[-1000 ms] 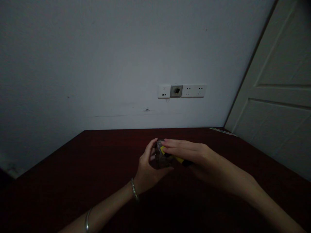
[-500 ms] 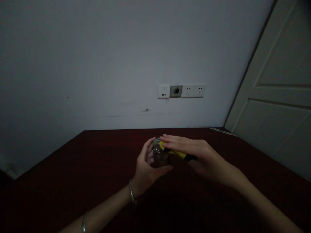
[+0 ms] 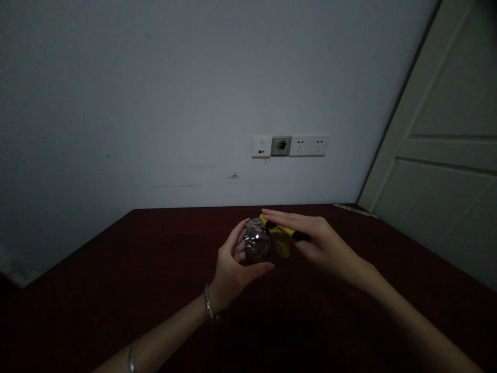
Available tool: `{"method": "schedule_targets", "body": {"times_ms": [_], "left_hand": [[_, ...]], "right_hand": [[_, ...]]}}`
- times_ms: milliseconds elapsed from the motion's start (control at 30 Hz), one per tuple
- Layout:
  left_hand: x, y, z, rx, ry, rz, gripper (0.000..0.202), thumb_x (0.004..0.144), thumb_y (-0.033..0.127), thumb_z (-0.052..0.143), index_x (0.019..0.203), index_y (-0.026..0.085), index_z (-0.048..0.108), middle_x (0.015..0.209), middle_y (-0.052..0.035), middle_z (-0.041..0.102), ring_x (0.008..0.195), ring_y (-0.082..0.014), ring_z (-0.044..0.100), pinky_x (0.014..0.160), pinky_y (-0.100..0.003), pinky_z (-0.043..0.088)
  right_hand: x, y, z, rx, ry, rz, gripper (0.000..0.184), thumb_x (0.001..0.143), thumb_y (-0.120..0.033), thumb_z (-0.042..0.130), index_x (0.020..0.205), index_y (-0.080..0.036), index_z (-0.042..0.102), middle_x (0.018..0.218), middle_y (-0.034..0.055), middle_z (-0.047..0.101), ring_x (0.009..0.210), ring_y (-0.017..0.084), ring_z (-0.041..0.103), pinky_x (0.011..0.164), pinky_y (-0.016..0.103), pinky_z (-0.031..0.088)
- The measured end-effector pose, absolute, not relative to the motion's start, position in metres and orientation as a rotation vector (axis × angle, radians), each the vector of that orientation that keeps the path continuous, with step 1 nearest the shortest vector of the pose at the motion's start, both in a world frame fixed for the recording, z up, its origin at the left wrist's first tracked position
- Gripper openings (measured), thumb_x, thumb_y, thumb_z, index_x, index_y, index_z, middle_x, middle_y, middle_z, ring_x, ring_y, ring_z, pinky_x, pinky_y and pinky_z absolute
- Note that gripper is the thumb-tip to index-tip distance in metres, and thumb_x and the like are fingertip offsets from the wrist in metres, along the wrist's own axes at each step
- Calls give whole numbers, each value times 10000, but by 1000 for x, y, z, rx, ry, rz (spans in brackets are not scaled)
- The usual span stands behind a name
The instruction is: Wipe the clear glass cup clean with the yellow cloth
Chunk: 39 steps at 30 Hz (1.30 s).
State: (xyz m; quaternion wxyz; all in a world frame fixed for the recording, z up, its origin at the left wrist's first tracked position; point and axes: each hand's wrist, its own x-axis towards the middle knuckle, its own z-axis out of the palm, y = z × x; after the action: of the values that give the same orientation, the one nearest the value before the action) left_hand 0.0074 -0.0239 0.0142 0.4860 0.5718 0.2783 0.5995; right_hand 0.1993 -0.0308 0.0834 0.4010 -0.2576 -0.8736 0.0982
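A clear, shiny rounded container [image 3: 257, 244], glass or plastic, is held above the tabletop with reflections on its side. My left hand [image 3: 235, 269] curves around its left side and bottom, thumb underneath at the front. My right hand [image 3: 316, 235] holds a yellow and black cloth [image 3: 282, 243] at the container's upper right. Its fingers lie over the top of the cloth, and a yellow flap hangs below them. Whether the cloth touches the container's rim, I cannot tell.
The dark red table [image 3: 155, 269] reaches back to a pale wall with a row of sockets [image 3: 289, 146]. A thin patterned strip [image 3: 355, 210] lies at the far right table edge, by a white panelled door [image 3: 446, 150].
My right hand with the cloth has risen slightly and drawn back from the container's front, uncovering more of it. The yellow flap now hangs visibly. My left hand has barely moved.
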Motion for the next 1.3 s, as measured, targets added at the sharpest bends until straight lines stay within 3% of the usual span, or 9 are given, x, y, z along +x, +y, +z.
{"method": "schedule_targets", "body": {"times_ms": [267,467,667,933,1300], "left_hand": [[7,-21,13,1360,673,1493,820,537,161,827,1257,95,439,1266,-198,567,1116,-305,592,919,-387,537],[4,-24,12,1567,720,1498,904,521,191,849,1312,129,416,1286,-177,555,1120,-303,590,890,-379,559],[3,-32,18,1749,778,1473,924,526,208,850,1329,119,402,1247,-175,584,1060,-290,628,826,-351,592],[5,-24,12,1610,717,1474,863,564,208,834,1316,154,416,1263,-150,583,1097,-274,610,867,-352,572],[6,-34,18,1708,740,1450,910,535,196,841,1325,144,390,1266,-163,574,1070,-288,623,812,-355,597]], "right_hand": [[197,-42,84,-488,-2345,283,767,670,134,360,1313,-263,493,1370,14,505,1283,151,439,1072,403,379],[202,-35,84,-561,-2303,196,720,714,119,399,1324,-256,476,1373,21,504,1289,163,433,1085,425,365],[206,-38,90,-614,-2378,40,690,707,124,375,1317,-181,483,1387,82,484,1302,161,414,1078,409,376],[200,-53,102,-567,-2472,204,757,650,134,339,1308,-204,501,1401,39,468,1303,140,411,1088,366,362],[207,-44,93,-657,-2394,59,723,672,118,371,1310,-198,498,1368,60,508,1279,161,445,1071,394,380]]}}
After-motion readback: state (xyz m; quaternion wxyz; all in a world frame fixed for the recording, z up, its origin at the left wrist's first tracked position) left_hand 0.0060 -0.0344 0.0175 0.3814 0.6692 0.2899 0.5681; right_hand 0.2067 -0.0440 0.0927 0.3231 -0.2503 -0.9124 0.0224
